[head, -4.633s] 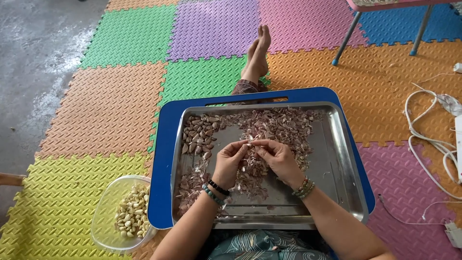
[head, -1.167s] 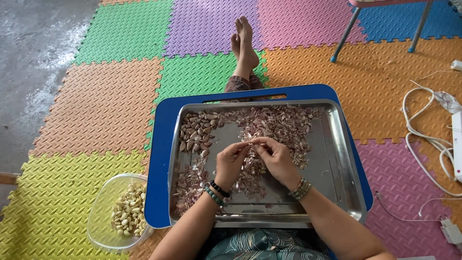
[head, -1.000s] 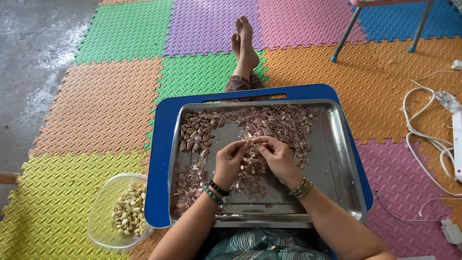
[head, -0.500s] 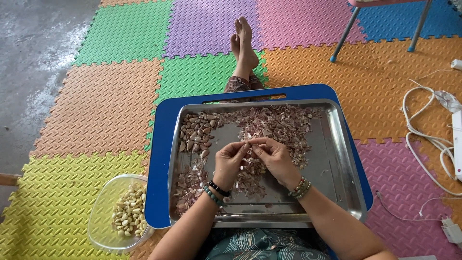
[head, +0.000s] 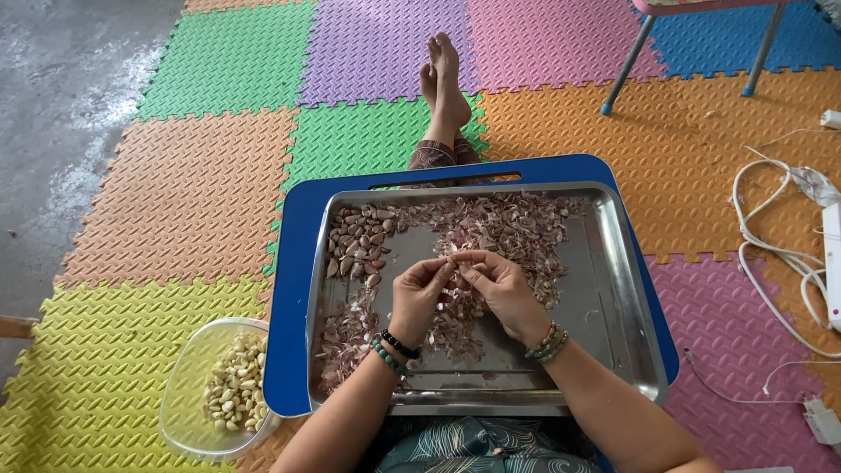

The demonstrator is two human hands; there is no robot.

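My left hand (head: 419, 293) and my right hand (head: 497, 287) meet over the middle of a steel tray (head: 622, 307), fingertips pinched together on one small garlic clove (head: 453, 261). The tray rests on a blue lap board (head: 289, 289). Unpeeled cloves (head: 357, 245) are heaped in the tray's far left corner. Papery purple-white skins (head: 508, 223) cover the far middle and trail down the left side. Both wrists wear bead bracelets.
A clear plastic bowl (head: 188, 394) of peeled cloves sits on the floor at my left. Coloured foam mats cover the floor; bare concrete lies far left. My crossed feet (head: 442, 79) stretch ahead. Chair legs (head: 626, 61) stand far right, white cables and a power strip (head: 828, 254) at right.
My hands stay over the tray's middle, with only small finger movements on the clove. My feet have shifted slightly left since the oldest frame. The view has barely moved.
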